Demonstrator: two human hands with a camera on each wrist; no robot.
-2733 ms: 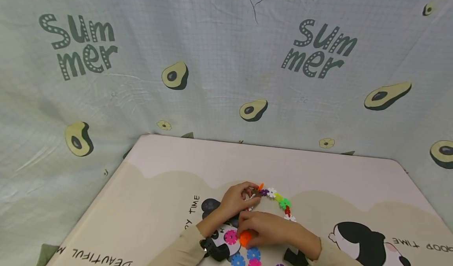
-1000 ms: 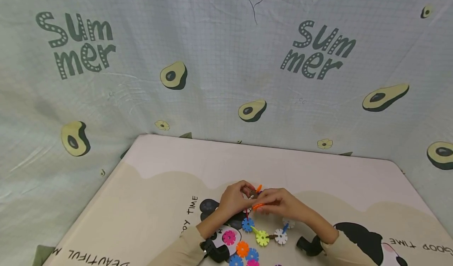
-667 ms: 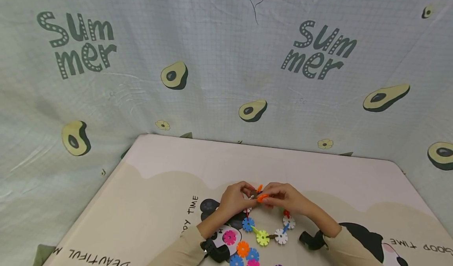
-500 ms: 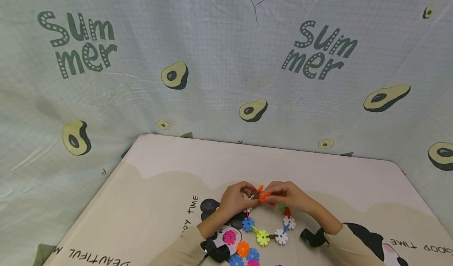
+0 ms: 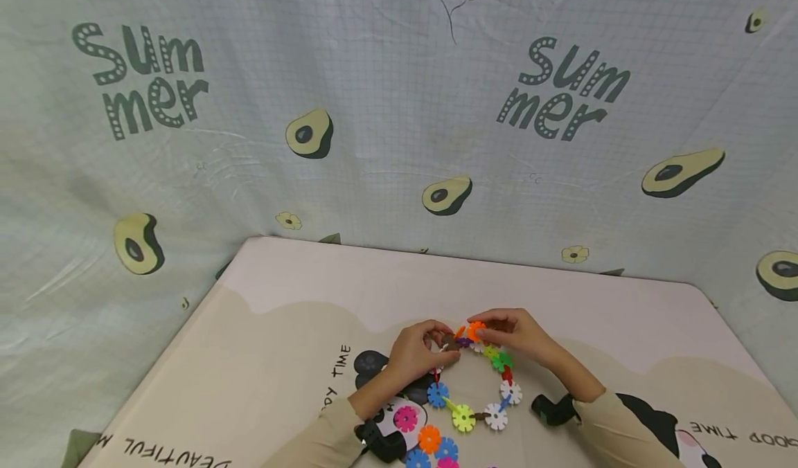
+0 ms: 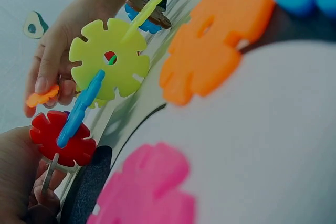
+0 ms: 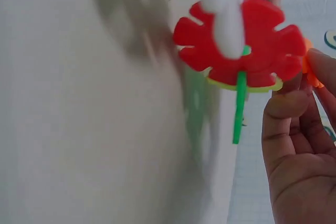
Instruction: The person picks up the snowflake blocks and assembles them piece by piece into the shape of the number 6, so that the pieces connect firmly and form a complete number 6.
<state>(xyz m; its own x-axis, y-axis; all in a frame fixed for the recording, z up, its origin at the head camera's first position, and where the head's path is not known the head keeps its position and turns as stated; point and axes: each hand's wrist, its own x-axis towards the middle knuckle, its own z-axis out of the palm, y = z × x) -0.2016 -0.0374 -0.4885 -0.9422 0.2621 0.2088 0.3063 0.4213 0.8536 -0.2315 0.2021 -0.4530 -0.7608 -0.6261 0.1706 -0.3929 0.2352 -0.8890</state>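
Right hand (image 5: pixel 517 333), thumb and fingers pinched on an orange disc (image 5: pixel 476 331), is at the far side of the chain (image 5: pixel 463 418); left hand (image 5: pixel 414 350) grips the chain's far left. Table (image 5: pixel 467 274) stretches well past both to its far edge, where cloth (image 5: pixel 374 73) rises. Loose discs (image 5: pixel 429 439) lie near left of the chain. Cloth reads "SUMMER"; table, upside down, "GOOD TIME"

Orange disc (image 5: pixel 476 331), multicoloured chain (image 5: pixel 463 418); avocado-print backdrop (image 5: pixel 374 73)
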